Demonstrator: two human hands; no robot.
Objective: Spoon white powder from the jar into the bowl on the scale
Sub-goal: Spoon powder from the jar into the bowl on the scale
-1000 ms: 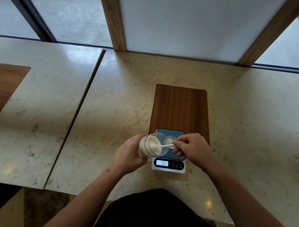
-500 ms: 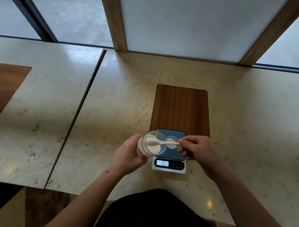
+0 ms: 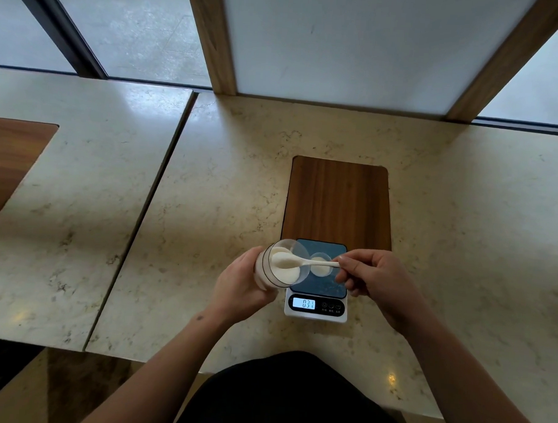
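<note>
My left hand point(image 3: 241, 284) grips a clear jar point(image 3: 280, 265) of white powder, tilted with its mouth toward the right, just left of the scale. My right hand point(image 3: 375, 281) pinches the handle end of a white spoon point(image 3: 304, 262); the spoon's bowl sits inside the jar mouth, heaped with powder. A small clear bowl point(image 3: 320, 267) holding some white powder stands on the blue platform of the white scale point(image 3: 315, 304), partly behind the spoon handle. The scale's lit display reads 03.1.
A dark wooden board point(image 3: 337, 202) is set into the marble counter point(image 3: 207, 208) directly behind the scale. A seam separates this counter from another slab at the left with its own wooden inlay point(image 3: 11, 164). Window frames and a white panel run along the back edge.
My right hand has drawn back to the right, and the spoon now lies flatter with powder heaped on it at the jar's mouth. The jar and scale reading stay the same.
</note>
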